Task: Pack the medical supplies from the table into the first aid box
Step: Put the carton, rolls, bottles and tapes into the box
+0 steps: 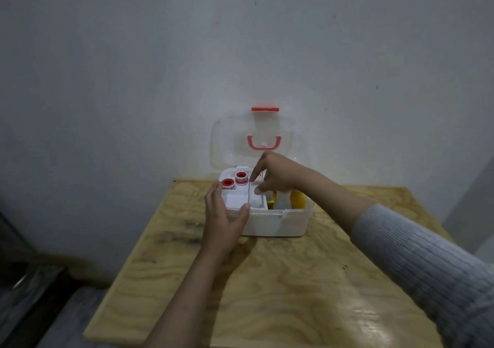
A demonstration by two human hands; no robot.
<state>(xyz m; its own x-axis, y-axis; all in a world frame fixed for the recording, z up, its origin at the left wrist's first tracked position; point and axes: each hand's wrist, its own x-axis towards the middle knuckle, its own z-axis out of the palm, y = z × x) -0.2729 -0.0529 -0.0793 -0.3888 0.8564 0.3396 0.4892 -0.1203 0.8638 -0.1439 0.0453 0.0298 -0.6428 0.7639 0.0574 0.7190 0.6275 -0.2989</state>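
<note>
The right hand (278, 176), coming from a grey ribbed sleeve (417, 262), reaches over the open white plastic first aid box (278, 223); its fingers point down into the removable white tray (236, 200) sitting in the box's left part, index finger near the tray's central divider, thumb just above a small white round object (256, 202) in the narrow right compartment. Whether the fingertips pinch anything cannot be told. The left hand (223, 215) is spread against the box's front left corner, fingers along the left wall, thumb lying on the tray's front rim. Two white tape rolls with red cores (234, 182) stand side by side in the tray's rear left compartment. To the right of the tray, deeper in the box, a yellow object (298, 199) and a smaller yellow-green one (271, 202) show. The clear lid with red handle and red latch (263, 144) stands upright behind, against the pale wall (133, 67). The box rests near the far edge of the light plywood table (280, 281), about midway along it
</note>
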